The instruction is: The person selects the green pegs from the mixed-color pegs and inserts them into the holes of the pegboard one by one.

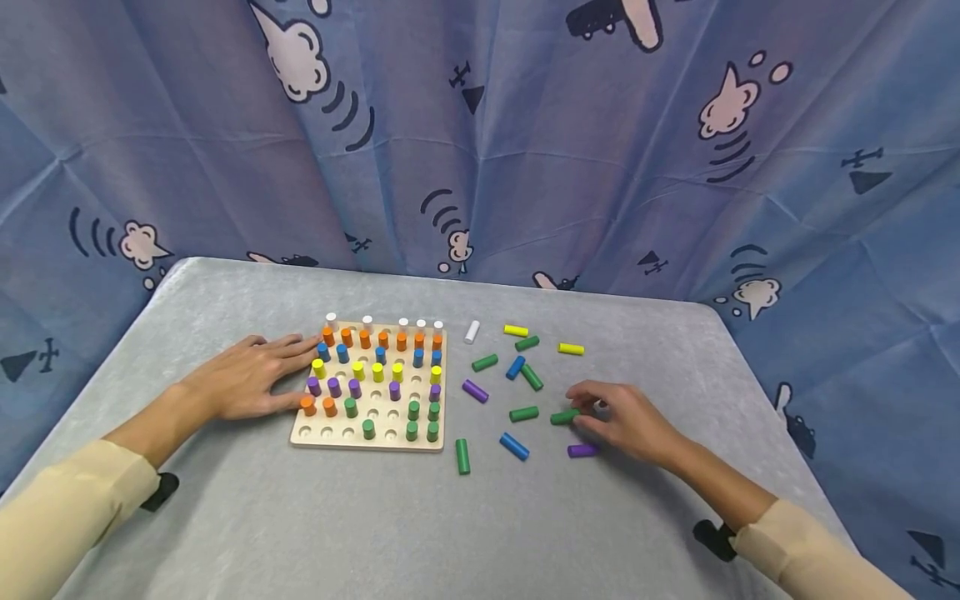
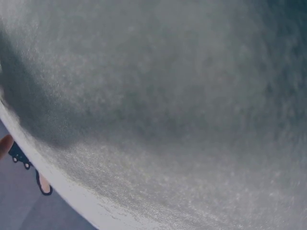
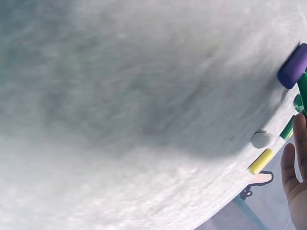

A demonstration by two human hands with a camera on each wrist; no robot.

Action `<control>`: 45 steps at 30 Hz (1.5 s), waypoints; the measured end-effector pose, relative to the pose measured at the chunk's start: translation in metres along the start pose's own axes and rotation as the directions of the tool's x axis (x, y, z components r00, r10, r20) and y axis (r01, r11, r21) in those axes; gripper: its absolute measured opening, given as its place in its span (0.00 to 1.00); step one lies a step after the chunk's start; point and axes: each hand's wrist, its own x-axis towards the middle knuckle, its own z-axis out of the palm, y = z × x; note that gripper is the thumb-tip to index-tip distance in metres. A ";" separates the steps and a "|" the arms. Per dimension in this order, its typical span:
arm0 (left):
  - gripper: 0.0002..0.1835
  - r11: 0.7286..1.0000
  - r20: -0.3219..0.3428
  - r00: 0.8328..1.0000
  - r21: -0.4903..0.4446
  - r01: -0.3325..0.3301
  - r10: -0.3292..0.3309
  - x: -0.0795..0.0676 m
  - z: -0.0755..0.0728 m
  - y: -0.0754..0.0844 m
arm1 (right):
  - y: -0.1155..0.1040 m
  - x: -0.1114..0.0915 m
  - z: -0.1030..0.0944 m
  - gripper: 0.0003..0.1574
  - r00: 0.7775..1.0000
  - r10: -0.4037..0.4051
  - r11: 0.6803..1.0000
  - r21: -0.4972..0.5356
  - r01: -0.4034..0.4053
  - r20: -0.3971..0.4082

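Note:
On the table sits a wooden pegboard [image 1: 345,443] with pegs in white, orange, blue, yellow, purple and green rows. My left hand [image 1: 251,377] rests at its left side, fingers extended, with fingertips and thumb at the edge. On the right, my right hand [image 1: 618,418] bends its thumb and fingers around the right end of a green peg [image 1: 562,417] lying on the table. A purple peg [image 1: 581,451] lies just below that hand. In the right wrist view, the fingers [image 3: 289,165] appear at the right edge beside a green peg [image 3: 302,88].
Several loose pegs lie between board and right hand, among them a white peg [image 1: 472,332], a yellow peg [image 1: 571,349] and a blue peg [image 1: 514,447]. The grey cloth-covered table [image 1: 375,525] ends at a patterned blue curtain [image 1: 480,150]. A grey round thing [image 3: 261,139] shows in the right wrist view.

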 end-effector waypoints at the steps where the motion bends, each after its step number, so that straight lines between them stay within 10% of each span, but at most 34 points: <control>1: 0.41 1.000 0.000 1.000 -0.001 0.000 0.000 0.000 0.000 0.000 | -0.001 0.001 0.000 0.20 1.000 -0.005 1.000 0.003 0.005 0.003; 45: 0.41 1.000 0.006 1.000 -0.011 0.006 -0.006 -0.001 -0.003 0.002 | -0.071 0.063 0.010 0.20 0.989 -0.144 0.989 0.009 0.144 -0.023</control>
